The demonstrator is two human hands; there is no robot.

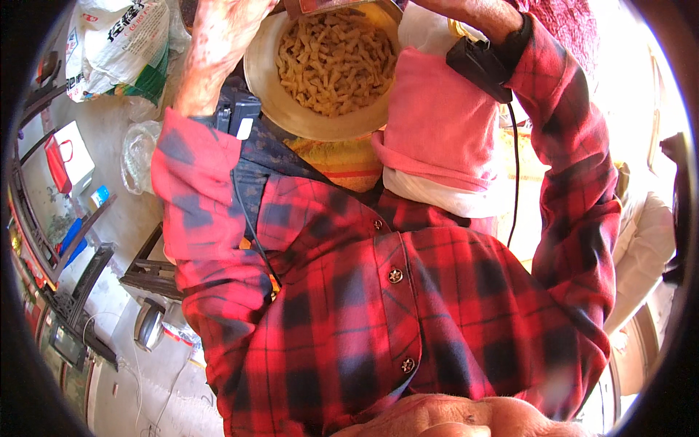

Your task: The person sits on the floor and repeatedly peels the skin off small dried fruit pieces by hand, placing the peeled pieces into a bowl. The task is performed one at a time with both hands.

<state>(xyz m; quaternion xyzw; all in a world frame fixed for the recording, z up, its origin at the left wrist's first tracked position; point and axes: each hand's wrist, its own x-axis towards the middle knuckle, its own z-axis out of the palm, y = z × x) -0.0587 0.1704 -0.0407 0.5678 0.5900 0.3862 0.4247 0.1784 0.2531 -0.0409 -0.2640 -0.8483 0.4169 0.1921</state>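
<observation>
At the top edge, a wide metal basin (263, 81) holds many short, light-brown strips (335, 69), whose exact kind I cannot make out. My left hand (233, 18) is over the basin's left rim, its fingers cut off by the frame. Over the right side, my right hand (455, 6) also runs out of view, so its fingers are hidden. Between the hands, the reddish-brown edge of a flat thing (324, 6) juts over the basin's far rim. Whether either hand touches it cannot be seen. A pink cloth (440, 120) lies beside the basin, under my right forearm.
Dark straps with small black boxes (477, 69) and cables sit on both wrists. To the left are a printed white sack (120, 47), a clear plastic bag (138, 156), a red bag (58, 164) and dark wooden furniture (149, 273). A yellow-orange striped cloth (338, 160) lies below the basin.
</observation>
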